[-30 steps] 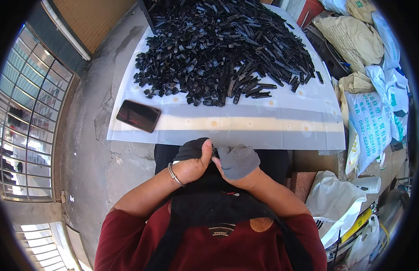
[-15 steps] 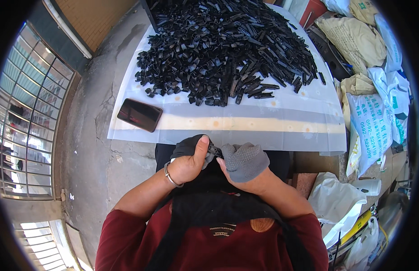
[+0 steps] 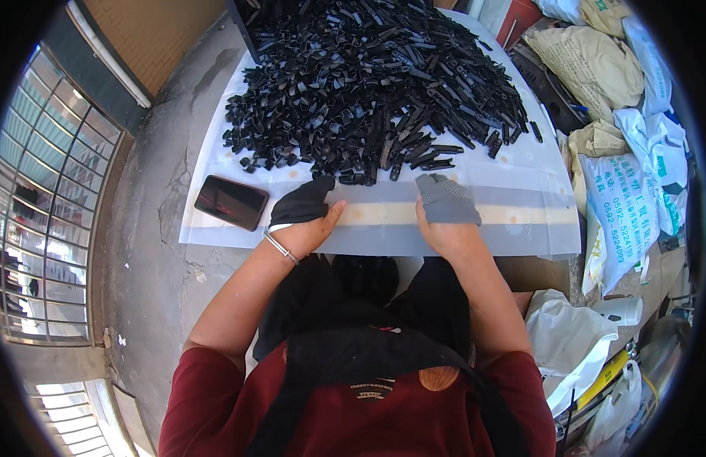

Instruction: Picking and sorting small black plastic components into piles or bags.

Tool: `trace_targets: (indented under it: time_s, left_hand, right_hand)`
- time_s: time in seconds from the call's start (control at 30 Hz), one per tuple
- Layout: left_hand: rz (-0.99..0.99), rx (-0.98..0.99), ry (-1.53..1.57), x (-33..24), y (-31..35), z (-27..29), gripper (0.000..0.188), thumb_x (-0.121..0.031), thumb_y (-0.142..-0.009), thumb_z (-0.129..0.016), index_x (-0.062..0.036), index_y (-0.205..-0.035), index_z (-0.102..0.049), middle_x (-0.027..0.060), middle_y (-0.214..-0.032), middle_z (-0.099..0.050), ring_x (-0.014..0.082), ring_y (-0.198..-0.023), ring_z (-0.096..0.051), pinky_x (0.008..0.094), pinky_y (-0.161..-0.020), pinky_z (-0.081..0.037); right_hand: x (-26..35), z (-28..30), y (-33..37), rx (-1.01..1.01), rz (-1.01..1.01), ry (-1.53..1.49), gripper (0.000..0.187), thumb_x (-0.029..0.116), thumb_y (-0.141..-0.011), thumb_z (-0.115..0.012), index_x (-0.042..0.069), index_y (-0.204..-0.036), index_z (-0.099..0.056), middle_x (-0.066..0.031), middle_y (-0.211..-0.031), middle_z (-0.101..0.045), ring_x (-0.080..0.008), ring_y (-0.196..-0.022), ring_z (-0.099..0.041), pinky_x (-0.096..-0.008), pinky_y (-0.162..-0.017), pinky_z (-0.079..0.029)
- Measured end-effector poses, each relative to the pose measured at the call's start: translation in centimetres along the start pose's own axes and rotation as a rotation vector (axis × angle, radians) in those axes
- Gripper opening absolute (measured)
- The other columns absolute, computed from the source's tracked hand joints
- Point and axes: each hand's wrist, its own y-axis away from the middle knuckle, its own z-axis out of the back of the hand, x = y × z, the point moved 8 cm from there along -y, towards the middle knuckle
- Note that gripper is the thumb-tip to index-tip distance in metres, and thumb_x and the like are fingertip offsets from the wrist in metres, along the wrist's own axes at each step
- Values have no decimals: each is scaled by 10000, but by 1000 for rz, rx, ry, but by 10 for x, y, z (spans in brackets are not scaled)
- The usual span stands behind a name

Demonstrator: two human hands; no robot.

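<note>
My left hand (image 3: 305, 212), in a black glove that leaves the thumb bare, reaches over the front of the table with its thumb apart from the fingers. Its fingertips are at the near edge of a pile of small bent black plastic pieces (image 3: 299, 114). To the right, my right hand (image 3: 448, 207) wears a grey dotted glove, thumb bare and apart. It lies just short of the long narrow black plastic pieces (image 3: 436, 156). No piece shows in either hand; the undersides of the fingers are hidden.
A dark phone (image 3: 231, 202) lies left of my left hand on the patterned white tablecloth (image 3: 376, 240). Between my knees is a dark shiny thing (image 3: 366, 278). Stuffed sacks (image 3: 589, 68) and white bags (image 3: 615, 213) crowd the right side. A barred window (image 3: 52, 198) stands left.
Both hands were together near my lap with a small black piece between them. They have parted and moved forward over the table; the piece is no longer seen in them.
</note>
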Motion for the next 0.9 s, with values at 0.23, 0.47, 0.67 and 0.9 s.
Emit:
trace_targets:
  time_s: [0.23,0.47,0.67,0.9]
  left_hand:
    - [-18,-102,-11,-2,-38,-27,224,-193,-811,-563,-120,-1021,-588,132,-944,-618,304,-822,-603,369,-704,-481]
    - [-64,-89,11,-4,-32,-27,216,-181,-797,-567,-81,-987,-594,150,-923,-599,316,-847,-588,390,-724,-474]
    - [-138,-210,8,-5,-20,-16,195,-160,-800,-584,-25,-940,-573,169,-914,-604,331,-791,-591,392,-678,-476]
    - [45,186,238,-23,11,-7,258,-296,-775,-632,-57,-845,-567,163,-731,-609,350,-711,-595,414,-632,-466]
  right_hand:
    - [-43,-25,-23,87,-16,253,242,203,-788,-576,60,-983,-591,-148,-998,-588,-311,-860,-572,-428,-734,-456]
    - [-18,-10,-7,95,-27,278,220,220,-762,-605,72,-924,-598,-132,-944,-596,-295,-830,-562,-414,-741,-437]
    - [-2,-15,1,31,72,146,205,191,-782,-591,52,-931,-565,-144,-875,-597,-331,-833,-553,-435,-741,-429]
    - [51,-12,18,194,100,-400,256,227,-787,-621,57,-968,-560,-147,-889,-597,-341,-826,-557,-418,-730,-445]
